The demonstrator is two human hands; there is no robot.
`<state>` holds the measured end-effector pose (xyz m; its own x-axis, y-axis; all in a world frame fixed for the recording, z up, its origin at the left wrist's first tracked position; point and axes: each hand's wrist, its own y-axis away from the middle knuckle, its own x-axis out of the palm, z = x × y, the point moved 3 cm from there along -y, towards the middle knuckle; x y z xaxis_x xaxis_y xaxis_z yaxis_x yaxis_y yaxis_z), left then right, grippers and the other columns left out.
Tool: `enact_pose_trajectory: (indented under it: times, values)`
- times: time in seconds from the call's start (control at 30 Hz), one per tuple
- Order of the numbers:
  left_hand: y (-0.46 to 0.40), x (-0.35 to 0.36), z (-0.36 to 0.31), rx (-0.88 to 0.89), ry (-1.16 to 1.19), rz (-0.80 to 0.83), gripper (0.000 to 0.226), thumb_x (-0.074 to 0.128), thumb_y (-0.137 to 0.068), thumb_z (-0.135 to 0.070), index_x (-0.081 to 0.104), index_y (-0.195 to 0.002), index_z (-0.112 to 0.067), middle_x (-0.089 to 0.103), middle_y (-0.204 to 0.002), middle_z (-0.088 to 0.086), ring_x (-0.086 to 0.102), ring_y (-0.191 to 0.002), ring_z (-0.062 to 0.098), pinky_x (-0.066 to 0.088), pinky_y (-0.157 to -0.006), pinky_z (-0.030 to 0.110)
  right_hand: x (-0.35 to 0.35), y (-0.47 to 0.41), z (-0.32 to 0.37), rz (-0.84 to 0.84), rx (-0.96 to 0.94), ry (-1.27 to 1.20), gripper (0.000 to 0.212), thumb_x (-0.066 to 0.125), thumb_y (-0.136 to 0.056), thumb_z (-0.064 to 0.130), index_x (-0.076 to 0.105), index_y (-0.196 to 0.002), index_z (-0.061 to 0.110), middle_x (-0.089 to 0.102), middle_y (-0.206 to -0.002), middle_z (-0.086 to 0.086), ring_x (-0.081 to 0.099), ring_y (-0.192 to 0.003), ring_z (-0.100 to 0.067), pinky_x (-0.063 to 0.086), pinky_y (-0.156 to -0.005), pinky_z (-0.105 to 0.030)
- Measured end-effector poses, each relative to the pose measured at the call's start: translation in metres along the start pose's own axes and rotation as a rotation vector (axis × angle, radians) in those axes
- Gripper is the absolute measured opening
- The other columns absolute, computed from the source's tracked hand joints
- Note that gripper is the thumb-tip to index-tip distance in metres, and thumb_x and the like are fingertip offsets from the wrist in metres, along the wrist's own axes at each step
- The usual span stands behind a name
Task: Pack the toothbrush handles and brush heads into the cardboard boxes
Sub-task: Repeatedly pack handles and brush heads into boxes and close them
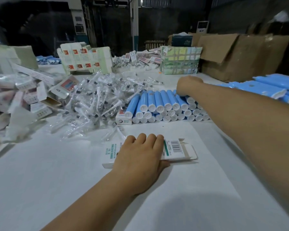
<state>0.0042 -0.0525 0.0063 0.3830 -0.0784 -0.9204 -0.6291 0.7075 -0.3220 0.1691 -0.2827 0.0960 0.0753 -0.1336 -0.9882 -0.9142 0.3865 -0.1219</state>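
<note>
Box (173, 150) under left grip's (140, 154) curled fingers; right grip (188, 87) grasps stacked handles (158, 105) beside heads (93, 97).

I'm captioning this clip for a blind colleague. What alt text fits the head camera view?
A person's left hand holds a small white cardboard box flat on a white table, its end flap open, while the right hand reaches onto a stack of blue toothbrush handles. A heap of plastic-wrapped brush heads lies to the left.
</note>
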Motion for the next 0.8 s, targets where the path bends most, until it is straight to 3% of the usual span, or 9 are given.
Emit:
enact_pose_trajectory:
  times: [0.07,0.1,0.17,0.2,0.3,0.4,0.5,0.63,0.8]
  values:
    - [0.0,0.001,0.0,-0.007,-0.002,-0.01,0.066,0.023,-0.093,-0.063,0.025,-0.142,-0.018,0.047,-0.128,-0.001,0.045,-0.109,0.025,0.034,-0.087,0.039,-0.008,0.005,-0.007,-0.074,0.028,-0.196,0.037,0.053,-0.089,0.019,0.046,-0.123,0.003,0.057,-0.099,-0.012,0.054,-0.078,-0.027,0.036,-0.055,-0.029]
    - [0.0,0.002,0.0,-0.015,-0.002,-0.014,0.066,0.023,-0.093,-0.063,0.024,-0.142,-0.018,0.046,-0.128,-0.001,0.044,-0.11,0.025,0.033,-0.087,0.039,-0.013,0.013,-0.011,-0.108,0.032,-0.342,0.062,0.056,-0.088,0.021,0.029,-0.141,0.004,0.056,-0.099,-0.012,0.055,-0.076,-0.027,0.036,-0.054,-0.029]
    - [0.0,0.003,0.002,-0.049,-0.004,-0.025,0.066,0.022,-0.092,-0.063,0.022,-0.141,-0.019,0.045,-0.128,-0.003,0.043,-0.112,0.023,0.032,-0.088,0.038,-0.023,0.04,-0.021,-0.161,0.017,-0.727,0.094,0.059,-0.084,0.02,-0.006,-0.151,0.019,0.054,-0.088,-0.008,0.054,-0.059,-0.024,0.041,-0.047,-0.029]
    - [0.0,0.003,0.003,-0.072,-0.003,-0.031,0.066,0.023,-0.092,-0.064,0.022,-0.141,-0.019,0.044,-0.128,-0.003,0.043,-0.112,0.023,0.032,-0.089,0.037,-0.026,0.057,-0.028,-0.17,0.014,-0.925,0.099,0.06,-0.083,0.017,-0.012,-0.15,0.026,0.052,-0.085,-0.006,0.055,-0.05,-0.023,0.043,-0.042,-0.029]
    - [0.001,0.0,0.009,-0.145,0.008,-0.057,0.064,0.025,-0.092,-0.063,0.023,-0.14,-0.02,0.045,-0.128,-0.004,0.044,-0.112,0.022,0.032,-0.089,0.037,-0.014,0.113,-0.052,-0.216,0.006,-1.345,0.094,0.061,-0.08,0.011,0.001,-0.148,0.037,0.053,-0.09,-0.005,0.056,-0.037,-0.02,0.044,-0.037,-0.025]
    - [0.002,-0.003,0.01,-0.199,0.025,-0.068,0.063,0.026,-0.093,-0.061,0.024,-0.14,-0.02,0.045,-0.129,-0.003,0.043,-0.114,0.022,0.031,-0.089,0.037,0.019,0.164,-0.063,-0.265,0.078,-1.607,0.073,0.062,-0.083,0.007,0.02,-0.136,0.034,0.059,-0.08,-0.013,0.055,-0.036,-0.021,0.044,-0.036,-0.025]
    - [0.005,-0.003,0.007,-0.208,0.026,-0.062,0.062,0.028,-0.093,-0.061,0.028,-0.138,-0.019,0.047,-0.128,-0.003,0.045,-0.112,0.022,0.032,-0.088,0.038,0.052,0.193,-0.058,-0.246,0.186,-1.752,0.066,0.064,-0.084,0.006,0.023,-0.127,0.035,0.06,-0.078,-0.015,0.057,-0.038,-0.021,0.048,-0.038,-0.029]
    - [0.012,-0.005,0.013,-0.24,-0.009,-0.043,0.06,0.028,-0.093,-0.06,0.03,-0.136,-0.018,0.048,-0.126,-0.002,0.045,-0.111,0.023,0.033,-0.088,0.038,0.065,0.201,-0.051,-0.229,0.259,-1.867,0.068,0.068,-0.084,0.009,0.025,-0.133,0.029,0.063,-0.084,-0.017,0.062,-0.042,-0.022,0.05,-0.041,-0.029]
    - [0.011,-0.007,0.005,-0.225,0.006,-0.047,0.062,0.029,-0.092,-0.061,0.029,-0.136,-0.018,0.048,-0.125,-0.002,0.045,-0.11,0.023,0.032,-0.085,0.038,0.069,0.204,-0.041,-0.189,0.32,-1.93,0.06,0.068,-0.085,0.008,0.03,-0.128,0.026,0.067,-0.062,-0.009,0.062,-0.043,-0.021,0.05,-0.041,-0.029]
